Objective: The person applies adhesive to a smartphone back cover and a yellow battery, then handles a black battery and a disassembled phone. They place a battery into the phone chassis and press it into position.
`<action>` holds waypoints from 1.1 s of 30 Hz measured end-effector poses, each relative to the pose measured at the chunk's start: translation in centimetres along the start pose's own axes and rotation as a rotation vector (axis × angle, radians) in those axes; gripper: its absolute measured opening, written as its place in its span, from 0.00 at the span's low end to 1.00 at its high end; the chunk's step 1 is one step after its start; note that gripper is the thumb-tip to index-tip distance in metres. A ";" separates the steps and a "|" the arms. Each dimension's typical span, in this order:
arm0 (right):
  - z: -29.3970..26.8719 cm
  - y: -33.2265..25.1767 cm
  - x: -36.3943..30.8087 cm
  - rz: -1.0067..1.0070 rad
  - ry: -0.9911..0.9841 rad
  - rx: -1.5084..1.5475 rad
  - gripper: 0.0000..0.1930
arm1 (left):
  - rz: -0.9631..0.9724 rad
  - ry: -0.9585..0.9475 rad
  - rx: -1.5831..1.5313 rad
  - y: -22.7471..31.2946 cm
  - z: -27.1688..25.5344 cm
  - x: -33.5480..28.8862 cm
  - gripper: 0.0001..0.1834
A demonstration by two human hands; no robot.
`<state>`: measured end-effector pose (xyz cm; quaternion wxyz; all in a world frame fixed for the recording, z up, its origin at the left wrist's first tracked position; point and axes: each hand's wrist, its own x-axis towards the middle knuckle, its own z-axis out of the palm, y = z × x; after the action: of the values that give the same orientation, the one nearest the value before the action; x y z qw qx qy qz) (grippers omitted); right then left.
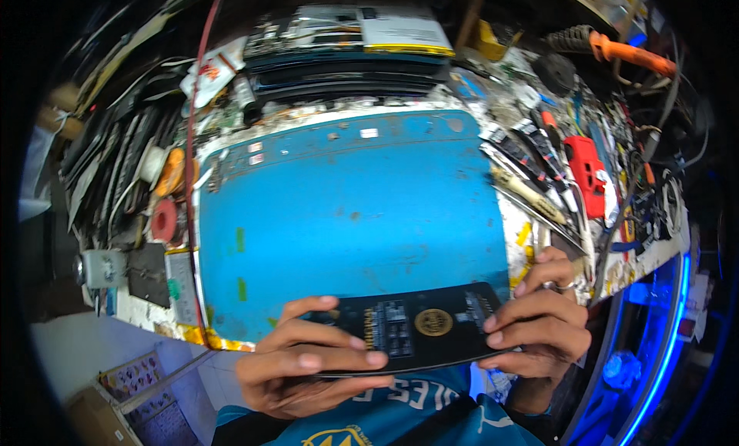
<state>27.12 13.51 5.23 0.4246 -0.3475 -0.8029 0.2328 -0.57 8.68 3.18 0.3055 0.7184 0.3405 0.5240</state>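
Observation:
Both hands hold a flat black phone-sized panel over the near edge of the blue work mat. A round gold emblem, gold lettering and grey printed patches mark its upper face. Whether it is a screen part or a thin package, I cannot tell. My left hand grips its left end, with fingers on top and the thumb along the near edge. My right hand is closed around its right end, fingertips on the face. A ring shows on one right finger.
Stacked dark phone panels stand behind the mat. Black tubes, tweezers and a red tool lie to the right. Farther back is an orange-handled soldering iron. At the left are dark panels and a red cable.

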 end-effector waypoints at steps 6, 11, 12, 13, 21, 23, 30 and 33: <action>0.3 0.3 -0.1 0.011 0.028 0.027 0.14 | -0.040 0.103 0.004 0.6 -0.5 -0.8 0.39; 0.5 -0.1 0.0 0.033 0.050 0.031 0.15 | -0.076 0.095 0.047 0.5 -1.7 -1.6 0.39; 0.5 -0.3 0.3 0.036 0.024 0.005 0.14 | -0.065 0.095 0.034 0.4 -1.6 -1.6 0.39; 0.5 -0.6 0.7 0.029 -0.005 -0.021 0.14 | -0.049 0.089 0.022 0.4 -1.6 -1.5 0.40; 1.5 -6.2 3.3 -0.031 -0.275 -0.534 0.10 | -0.134 0.061 0.005 0.7 -2.1 -0.7 0.38; 2.2 -6.7 3.6 -0.063 -0.251 -0.518 0.14 | -0.121 0.122 -0.021 0.5 -1.7 -1.0 0.36; 3.5 -6.6 3.5 -0.113 -0.232 -0.450 0.07 | -0.133 0.103 0.028 0.8 -1.9 -1.5 0.25; 3.3 -6.3 3.4 -0.205 -0.245 -0.468 0.08 | -0.181 0.123 0.001 1.1 -1.7 -1.4 0.23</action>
<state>20.75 11.70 9.49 0.2542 -0.3225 -0.9110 0.0373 -2.36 7.04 3.70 0.3298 0.6512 0.4223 0.5374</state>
